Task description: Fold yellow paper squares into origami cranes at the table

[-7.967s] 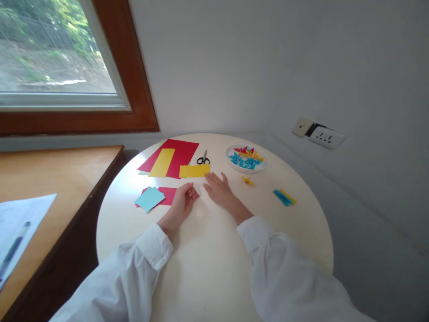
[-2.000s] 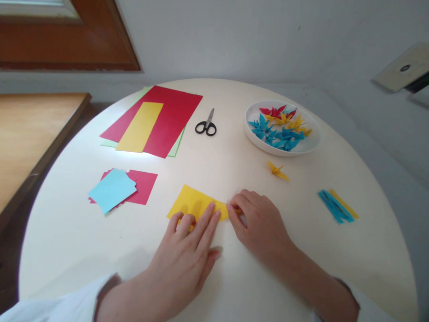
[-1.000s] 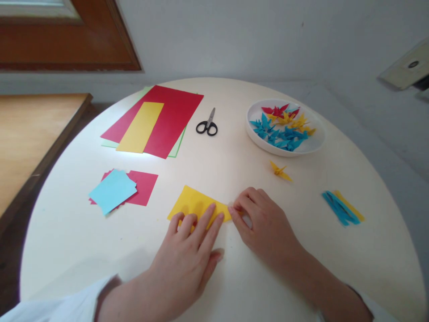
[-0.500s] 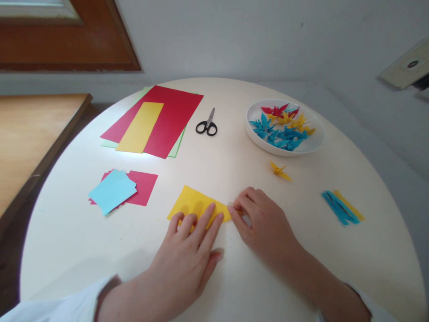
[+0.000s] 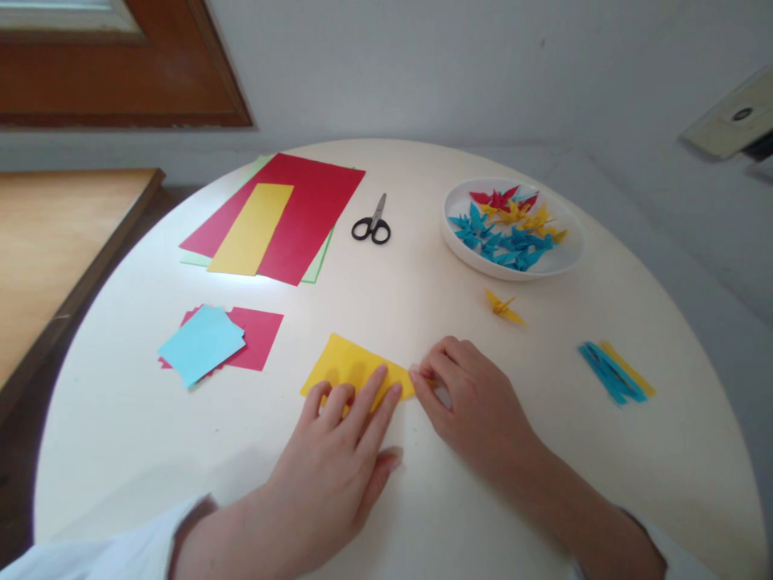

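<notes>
A yellow sheet of paper [image 5: 344,358] lies on the table in front of me, its right end narrowing to a point. My left hand [image 5: 338,459] rests on its near edge with the fingers spread and pressing down. At the paper's right tip, my right hand [image 5: 477,399] pinches the end between thumb and curled fingers. The pinched bit itself is mostly hidden by those fingers. Beyond my right hand sits a single yellow paper crane [image 5: 503,308].
A white dish [image 5: 465,256] at the back right holds blue, yellow and red cranes. Scissors [image 5: 375,229] lie at the back middle. Red sheets [image 5: 314,193], a yellow strip [image 5: 250,234] and light-blue squares [image 5: 202,345] are on the left. Thin paper strips [image 5: 611,374] lie right.
</notes>
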